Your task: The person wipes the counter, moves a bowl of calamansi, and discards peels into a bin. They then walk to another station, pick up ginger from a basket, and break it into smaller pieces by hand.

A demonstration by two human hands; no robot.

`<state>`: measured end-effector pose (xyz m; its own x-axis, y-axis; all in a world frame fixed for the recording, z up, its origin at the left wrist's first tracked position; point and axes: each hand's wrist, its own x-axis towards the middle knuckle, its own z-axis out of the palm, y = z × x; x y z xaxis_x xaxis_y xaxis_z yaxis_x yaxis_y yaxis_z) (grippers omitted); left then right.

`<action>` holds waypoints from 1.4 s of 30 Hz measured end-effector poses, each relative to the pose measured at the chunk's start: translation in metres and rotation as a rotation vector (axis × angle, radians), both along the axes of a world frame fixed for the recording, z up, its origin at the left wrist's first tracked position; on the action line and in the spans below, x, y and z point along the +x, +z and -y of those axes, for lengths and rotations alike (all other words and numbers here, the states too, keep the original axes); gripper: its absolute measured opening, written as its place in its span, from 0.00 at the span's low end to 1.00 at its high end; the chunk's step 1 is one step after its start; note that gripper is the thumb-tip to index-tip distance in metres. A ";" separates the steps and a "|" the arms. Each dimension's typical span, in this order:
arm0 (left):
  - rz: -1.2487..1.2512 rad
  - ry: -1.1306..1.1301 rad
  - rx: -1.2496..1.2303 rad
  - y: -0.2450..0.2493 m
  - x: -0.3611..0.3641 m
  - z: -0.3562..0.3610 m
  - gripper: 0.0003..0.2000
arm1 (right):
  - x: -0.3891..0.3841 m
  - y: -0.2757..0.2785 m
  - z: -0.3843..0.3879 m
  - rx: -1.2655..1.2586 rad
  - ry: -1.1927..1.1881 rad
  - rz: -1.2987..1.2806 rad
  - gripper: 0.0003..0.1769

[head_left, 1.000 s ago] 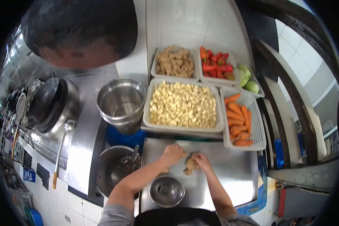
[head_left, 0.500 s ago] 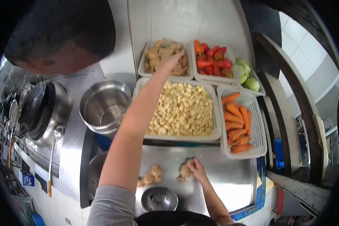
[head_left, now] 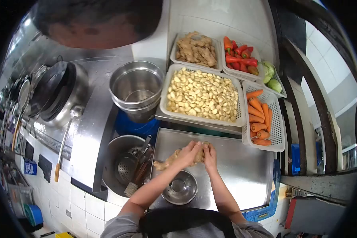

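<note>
My left hand [head_left: 189, 154] and my right hand [head_left: 210, 158] are close together over the steel worktop. Both are closed around a knobbly tan piece of ginger [head_left: 199, 156], partly hidden by the fingers. More ginger [head_left: 162, 164] lies on the steel just left of my left hand, partly covered by that hand and forearm. Below the hands stands a small steel bowl [head_left: 180, 188]. A white basket heaped with ginger roots [head_left: 197, 49] sits at the back, beyond a wide basket of peeled garlic cloves [head_left: 204, 95].
Red peppers [head_left: 240, 57], green cabbages [head_left: 270, 77] and carrots [head_left: 259, 117] fill baskets at the back right. Steel pots [head_left: 137, 89] stand left of the garlic. A deep pot with utensils [head_left: 127, 166] is lower left, and a ladle [head_left: 64, 146] hangs over the left counter.
My left hand has come back from the ginger basket to meet my right hand over the worktop. Both now grip ginger. The view has shifted, so the baskets appear further right.
</note>
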<state>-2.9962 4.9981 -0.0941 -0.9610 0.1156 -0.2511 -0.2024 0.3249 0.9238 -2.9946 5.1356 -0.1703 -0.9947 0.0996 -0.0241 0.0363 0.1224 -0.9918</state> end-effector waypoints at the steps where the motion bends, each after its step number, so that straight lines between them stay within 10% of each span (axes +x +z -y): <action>1: -0.012 0.014 0.003 -0.009 0.007 -0.003 0.18 | 0.002 0.007 0.009 0.003 0.014 -0.012 0.20; 4: -0.407 0.254 -0.035 -0.015 0.024 -0.006 0.16 | 0.008 0.029 0.037 0.148 -0.063 -0.055 0.25; 15: -0.309 0.366 0.240 -0.050 0.028 0.021 0.19 | 0.020 0.057 0.059 0.225 0.036 -0.223 0.30; 17: -0.163 0.530 0.626 -0.062 0.019 0.021 0.18 | 0.013 0.045 0.056 -0.433 0.013 0.135 0.25; 21: 0.037 0.590 0.875 -0.012 0.032 0.036 0.17 | 0.023 0.049 0.064 -0.452 -0.007 0.275 0.22; 25: 0.005 0.828 1.123 -0.013 0.028 0.029 0.18 | 0.023 0.053 0.070 0.064 0.220 0.009 0.22; 27: 0.045 0.830 1.038 -0.010 0.026 0.032 0.17 | 0.022 0.059 0.065 0.688 0.461 -0.220 0.22; 35: 0.109 0.657 1.015 -0.037 0.011 0.047 0.16 | 0.020 0.075 0.063 0.840 0.659 -0.359 0.20; 37: 0.218 0.448 0.842 -0.019 0.009 0.054 0.16 | 0.023 0.080 0.057 0.987 1.083 -0.513 0.18; 39: 0.181 0.371 0.837 -0.011 0.010 0.061 0.21 | 0.014 0.051 0.047 0.918 1.125 -0.628 0.17; 42: 0.108 0.250 0.603 -0.031 0.002 0.072 0.29 | -0.014 0.047 0.039 0.311 0.538 -0.327 0.16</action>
<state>-2.9942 4.9259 -0.1254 -0.9502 0.0424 -0.3087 -0.3061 -0.3121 0.8994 -3.0082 5.0965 -0.1230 -0.8592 -0.4549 0.2342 -0.4030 0.3195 -0.8576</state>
